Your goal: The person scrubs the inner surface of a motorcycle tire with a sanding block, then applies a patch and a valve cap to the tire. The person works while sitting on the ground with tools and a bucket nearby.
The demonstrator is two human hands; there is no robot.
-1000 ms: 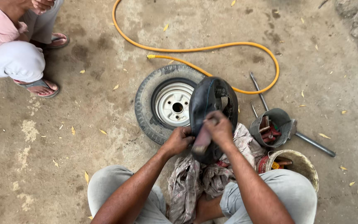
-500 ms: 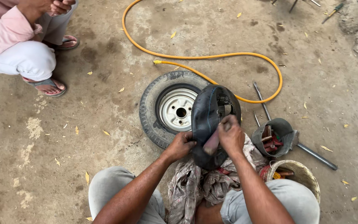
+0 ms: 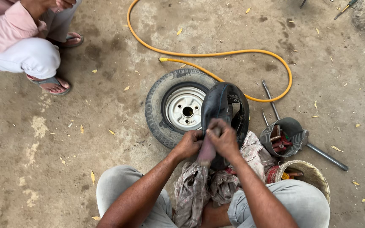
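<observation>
I see both hands meeting low on a black inner tube (image 3: 224, 101), which stands up on edge in front of the person's knees. Left hand (image 3: 189, 143) is curled in a fist against the tube's lower left edge, grasping it. Right hand (image 3: 223, 137) is closed over the same spot from the right, fingers wrapped around the rubber and a small dull-coloured piece (image 3: 207, 150) pressed there; I cannot tell what that piece is. The tube leans just in front of a small tyre on a white steel rim (image 3: 178, 107), lying flat on the ground and partly hidden by the tube.

A crumpled grey rag (image 3: 199, 185) lies between the knees, under the hands.

Containers: to the right, a dark ribbed cup-like holder (image 3: 290, 135) with reddish bits inside. Just nearer, a worn round tub (image 3: 309, 173) with orange and red items, contents unclear. Metal rods (image 3: 271, 101) lie beside the holder.

Ground is bare, stained concrete (image 3: 85, 169) scattered with yellow leaves. A yellow air hose (image 3: 216, 54) loops behind the tyre. Top left, another person crouches (image 3: 26, 46), in sandals, well apart.
</observation>
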